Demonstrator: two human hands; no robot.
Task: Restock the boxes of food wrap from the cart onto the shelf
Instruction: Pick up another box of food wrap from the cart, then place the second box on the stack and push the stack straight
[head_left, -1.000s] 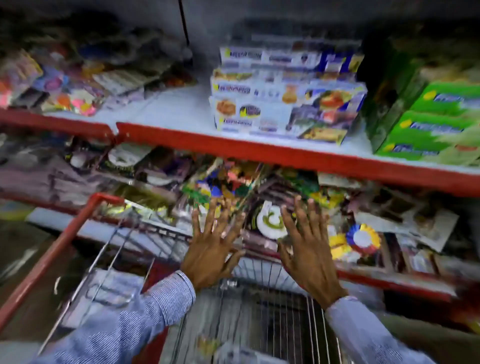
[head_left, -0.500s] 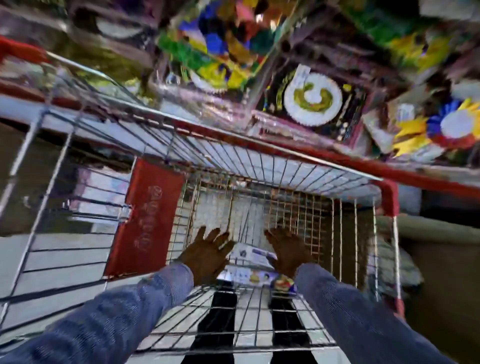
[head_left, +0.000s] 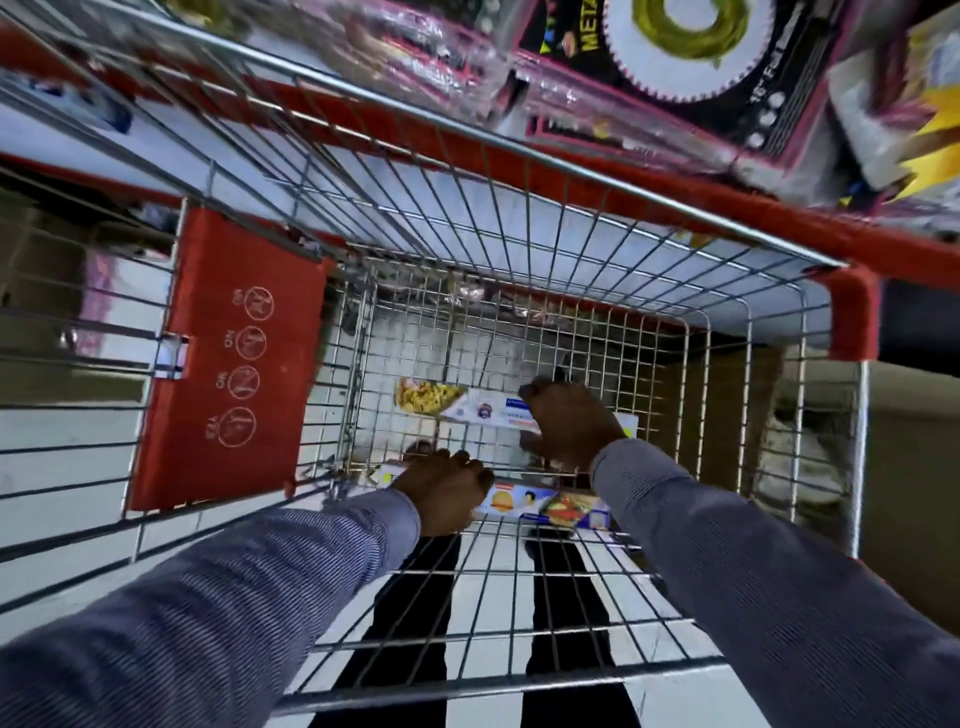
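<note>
Two food wrap boxes in cart (head_left: 519, 171), left hand (head_left: 447, 488) grasping near box (head_left: 550, 506), right hand (head_left: 569, 421) grasping far box (head_left: 467, 402)

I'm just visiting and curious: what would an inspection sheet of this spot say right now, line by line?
Surface: wire cart basket, its mesh floor mostly bare.
Job's things: two boxes of food wrap in the cart, far box and near box, lying flat and apart.
Clutter: nothing seen loose in the basket besides the boxes.
Hands: left hand curled over the near box's left end; right hand curled over the far box's right end; whether either has a full hold cannot be told.
Cables: nothing seen.
Surroundings: red child-seat flap on the left; packaged party goods on a red-edged shelf beyond the cart; tiled floor under the mesh.
</note>
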